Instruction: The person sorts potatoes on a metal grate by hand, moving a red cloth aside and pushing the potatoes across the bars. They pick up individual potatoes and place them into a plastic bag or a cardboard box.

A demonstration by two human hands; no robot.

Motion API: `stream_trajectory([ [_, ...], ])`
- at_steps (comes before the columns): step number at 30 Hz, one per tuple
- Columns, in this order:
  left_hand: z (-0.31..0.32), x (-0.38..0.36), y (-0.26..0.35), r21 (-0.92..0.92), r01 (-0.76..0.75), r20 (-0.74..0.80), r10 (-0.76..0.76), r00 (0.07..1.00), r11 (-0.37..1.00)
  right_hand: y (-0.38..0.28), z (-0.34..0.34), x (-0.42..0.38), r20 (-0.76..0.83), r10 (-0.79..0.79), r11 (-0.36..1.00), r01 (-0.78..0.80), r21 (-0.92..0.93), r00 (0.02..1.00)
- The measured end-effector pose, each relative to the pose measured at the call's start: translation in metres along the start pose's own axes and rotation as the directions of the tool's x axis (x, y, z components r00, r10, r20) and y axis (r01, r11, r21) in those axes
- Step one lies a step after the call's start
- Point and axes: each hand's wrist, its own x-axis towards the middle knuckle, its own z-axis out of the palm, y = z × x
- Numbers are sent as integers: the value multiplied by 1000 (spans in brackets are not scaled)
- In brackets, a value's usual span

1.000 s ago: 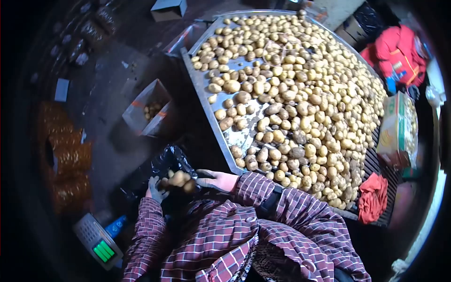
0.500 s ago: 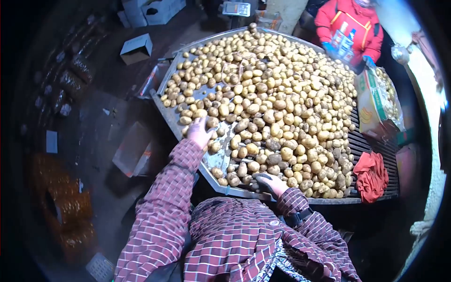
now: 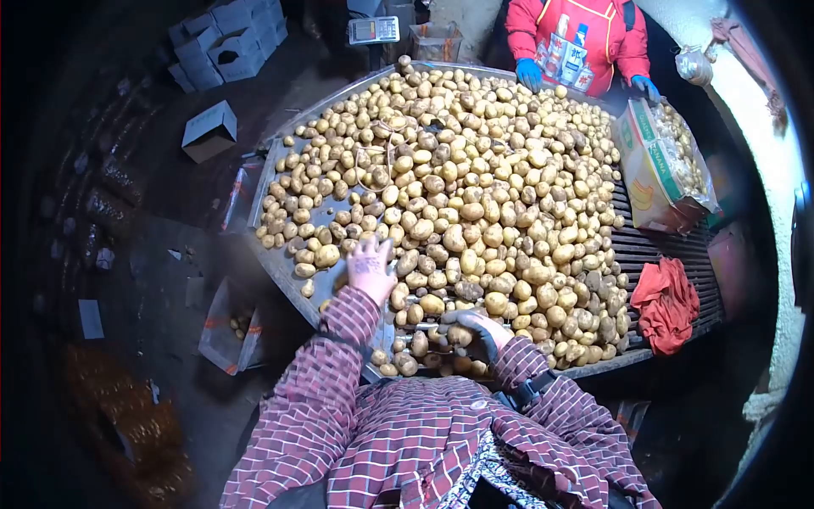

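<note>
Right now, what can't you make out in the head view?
Head view:
What lies beneath the left hand: hidden by the hand itself.
Whether the right hand grips a potato: the hand covers the contact.
Head of the co-worker: cut off by the top edge.
Scale display: too small to read.

"Does the plaid-sleeved left hand (image 3: pixel 370 266) hold any rounded tan potatoes (image 3: pixel 471 212)?"
"Can't tell; its palm is hidden."
"And the person in the red jacket (image 3: pixel 604 51) beyond it?"
"Head cut off by the top edge."
</note>
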Motion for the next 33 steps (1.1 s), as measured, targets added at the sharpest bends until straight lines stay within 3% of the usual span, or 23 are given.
stream_trajectory([
  [1, 16, 12, -16, 50, -8, 0, 8, 1000, 999, -1, -1, 3, -49, 65, 998, -64, 21, 997],
  [3, 34, 37, -38, 197, -72, 37, 66, 997, 978, 9, -23, 21, 69, 105, 975, -116, 187, 992],
  [6, 22, 49, -45, -5, -21, 56, 21, 998, 1000, 11, -31, 26, -74, 161, 943, -131, 307, 984],
  [7, 26, 47, -47, -152, -28, -2, 28, 1000, 988, 0, -28, 24, 47, -44, 985, 51, -166, 998],
  [8, 31, 43, -48, -297, -46, -62, 28, 998, 954, -10, -25, 21, 166, -246, 775, 297, -558, 955],
  [9, 37, 39, -49, -437, -65, -113, 17, 993, 897, -8, -21, 26, 77, -29, 998, 34, -58, 997],
  [10, 32, 31, -41, -486, -16, -96, -35, 995, 874, -9, -13, 27, 49, 3, 999, -5, 52, 999],
  [11, 12, 26, -36, -768, 88, 69, -55, 996, 634, -14, -7, 29, 26, 33, 987, -37, 156, 999],
  [12, -6, 22, -22, -854, 148, 156, -26, 987, 499, -5, -13, 35, 118, -57, 976, 31, 216, 991],
  [13, -15, 13, -5, -909, 221, 244, 19, 970, 354, -4, -12, 37, 87, -70, 974, 50, 220, 994],
  [15, -17, 2, 18, -907, 155, 298, 339, 892, 390, -5, -10, 38, 23, -95, 971, 87, 225, 995],
  [16, -24, 0, 33, -858, 120, 326, 349, 878, 500, -12, -9, 33, 30, -104, 981, 98, 167, 994],
  [17, -11, 11, 38, -720, -269, 43, 428, 903, 640, -20, -8, 27, 36, -113, 988, 109, 109, 993],
  [19, -5, 39, 52, -405, -240, -111, 212, 971, 882, -16, -19, 24, 45, -72, 986, 64, 155, 996],
  [21, 4, 69, 55, -178, -100, 81, 116, 990, 979, -11, -25, 23, 43, -127, 983, 120, 136, 991],
  [22, 15, 82, 51, -131, -122, 109, 136, 985, 984, -10, -27, 22, 47, -151, 982, 144, 122, 987],
  [23, 25, 91, 43, -263, -155, 56, 175, 983, 952, -9, -30, 23, 55, -179, 979, 173, 107, 982],
  [24, 34, 96, 33, -647, -38, 148, 174, 974, 761, -5, -36, 22, 92, -142, 972, 121, 203, 986],
  [25, 35, 95, 26, -893, 130, 240, 212, 947, 431, -3, -37, 20, 115, -155, 959, 121, 257, 981],
  [26, 38, 91, 21, -957, 246, 281, 284, 917, 154, -2, -40, 17, 98, -144, 961, 115, 250, 985],
  [27, 42, 82, 17, -958, 287, 270, 327, 906, -3, -4, -42, 14, 82, -132, 964, 109, 243, 988],
  [29, 29, 60, 18, -951, 305, 273, 316, 909, -57, -4, -38, 13, 2, -178, 934, 169, 315, 984],
  [33, 17, 27, 24, -929, 314, 240, 328, 914, -194, -14, -34, 14, 54, -245, 933, 220, 284, 968],
])
